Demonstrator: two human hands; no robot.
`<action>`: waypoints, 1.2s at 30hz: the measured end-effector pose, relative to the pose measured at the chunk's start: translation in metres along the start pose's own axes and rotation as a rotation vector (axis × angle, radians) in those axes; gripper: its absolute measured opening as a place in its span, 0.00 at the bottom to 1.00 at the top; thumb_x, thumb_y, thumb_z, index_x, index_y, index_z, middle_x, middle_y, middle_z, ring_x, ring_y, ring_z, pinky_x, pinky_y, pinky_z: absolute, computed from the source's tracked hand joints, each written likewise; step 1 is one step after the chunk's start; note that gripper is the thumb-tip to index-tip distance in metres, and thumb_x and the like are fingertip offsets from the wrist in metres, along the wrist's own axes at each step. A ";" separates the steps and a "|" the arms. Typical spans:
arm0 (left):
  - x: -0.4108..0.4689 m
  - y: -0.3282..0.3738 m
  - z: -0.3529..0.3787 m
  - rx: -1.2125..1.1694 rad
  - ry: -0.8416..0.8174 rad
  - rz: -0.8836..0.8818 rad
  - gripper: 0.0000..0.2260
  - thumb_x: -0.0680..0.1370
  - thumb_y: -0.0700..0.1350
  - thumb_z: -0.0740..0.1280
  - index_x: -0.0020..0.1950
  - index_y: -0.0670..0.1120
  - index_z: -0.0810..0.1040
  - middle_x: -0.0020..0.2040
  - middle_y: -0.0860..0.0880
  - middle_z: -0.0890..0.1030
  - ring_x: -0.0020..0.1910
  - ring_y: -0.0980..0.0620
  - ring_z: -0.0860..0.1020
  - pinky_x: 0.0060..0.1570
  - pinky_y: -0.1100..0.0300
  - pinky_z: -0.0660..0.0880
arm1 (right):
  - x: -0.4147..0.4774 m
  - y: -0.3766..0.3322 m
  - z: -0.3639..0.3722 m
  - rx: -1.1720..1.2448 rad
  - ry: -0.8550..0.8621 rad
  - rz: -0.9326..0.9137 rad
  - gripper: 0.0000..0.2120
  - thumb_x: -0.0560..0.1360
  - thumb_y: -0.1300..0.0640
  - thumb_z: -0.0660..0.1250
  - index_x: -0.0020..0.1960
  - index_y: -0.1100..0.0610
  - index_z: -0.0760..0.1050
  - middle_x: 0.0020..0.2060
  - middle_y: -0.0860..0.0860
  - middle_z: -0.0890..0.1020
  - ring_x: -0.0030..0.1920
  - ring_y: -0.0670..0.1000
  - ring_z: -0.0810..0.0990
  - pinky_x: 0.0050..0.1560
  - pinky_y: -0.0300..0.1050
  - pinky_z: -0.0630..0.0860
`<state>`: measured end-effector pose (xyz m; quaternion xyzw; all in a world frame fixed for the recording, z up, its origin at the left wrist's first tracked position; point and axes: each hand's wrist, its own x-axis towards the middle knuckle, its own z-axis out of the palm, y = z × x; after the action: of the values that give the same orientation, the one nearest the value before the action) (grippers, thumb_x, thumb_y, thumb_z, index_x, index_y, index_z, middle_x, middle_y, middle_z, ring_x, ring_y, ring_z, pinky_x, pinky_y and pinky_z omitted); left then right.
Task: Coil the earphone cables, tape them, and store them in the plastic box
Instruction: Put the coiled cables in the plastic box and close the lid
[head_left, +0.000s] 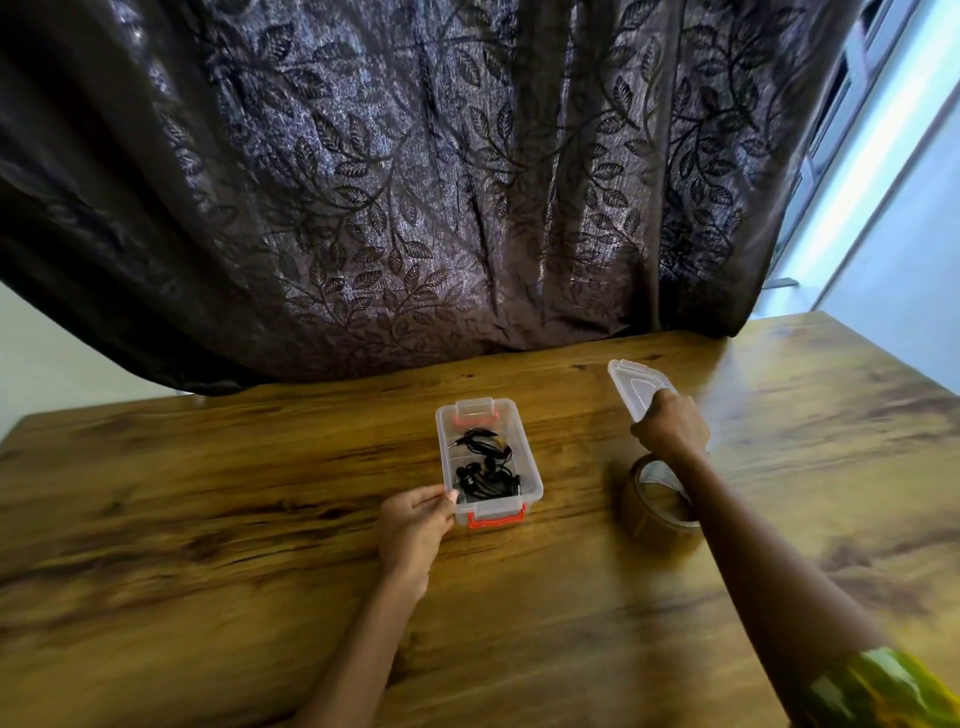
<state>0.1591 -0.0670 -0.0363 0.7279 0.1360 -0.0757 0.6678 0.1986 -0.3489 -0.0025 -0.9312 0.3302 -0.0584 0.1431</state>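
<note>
From my seat at the feed I see a wooden table (260, 519) with a strong dark grain and a glossy finish that catches light toward its far right corner. A dark curtain (415, 182) patterned with leaves hangs along the far edge and drapes onto it. Past the curtain on the right stands a bright window frame (852, 156), and a pale wall (52, 353) shows beyond the table's far left corner.

The plastic box (524, 441) sits about midway across the table, nearer the far edge than the near one, lidless, with an orange-red latch (496, 517) at its near end and another at its far end. The black earphones (485, 470) lie coiled inside it. I cannot make out any tape on them.

The left hand (413, 525) holds the box at its near left corner, thumb and fingertips closed narrowly on the rim. The right hand (672, 426) grips the clear lid (636, 382) by its near end, well to the right of the box, toward the far edge. The lid looks tilted, and I cannot tell whether it touches the wood.

A roll of brown tape (649, 512) stands on the table to the right of the box, partly hidden under the right forearm. A green and yellow sleeve (883, 686) shows at the near right corner.
</note>
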 end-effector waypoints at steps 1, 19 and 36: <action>0.000 0.000 0.000 -0.001 0.000 -0.001 0.12 0.73 0.38 0.69 0.56 0.39 0.77 0.47 0.46 0.81 0.43 0.54 0.80 0.41 0.65 0.76 | -0.004 -0.004 -0.003 0.044 0.039 -0.013 0.14 0.70 0.60 0.70 0.53 0.64 0.75 0.50 0.61 0.80 0.49 0.60 0.78 0.39 0.47 0.72; 0.002 -0.002 0.001 -0.057 0.022 -0.045 0.10 0.74 0.37 0.68 0.55 0.39 0.78 0.43 0.47 0.81 0.41 0.55 0.80 0.37 0.67 0.76 | -0.126 -0.049 0.026 1.683 -0.448 0.372 0.04 0.76 0.62 0.64 0.44 0.63 0.75 0.37 0.57 0.81 0.35 0.51 0.80 0.37 0.40 0.79; -0.004 0.002 0.004 0.095 -0.010 0.055 0.07 0.79 0.44 0.60 0.45 0.47 0.76 0.44 0.48 0.80 0.46 0.51 0.79 0.50 0.55 0.78 | -0.146 -0.055 0.037 1.226 -0.137 0.288 0.06 0.75 0.59 0.65 0.48 0.61 0.80 0.38 0.53 0.81 0.38 0.46 0.77 0.34 0.36 0.70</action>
<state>0.1556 -0.0715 -0.0338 0.7619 0.1088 -0.0674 0.6349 0.1260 -0.2079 -0.0230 -0.6278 0.3486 -0.1575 0.6779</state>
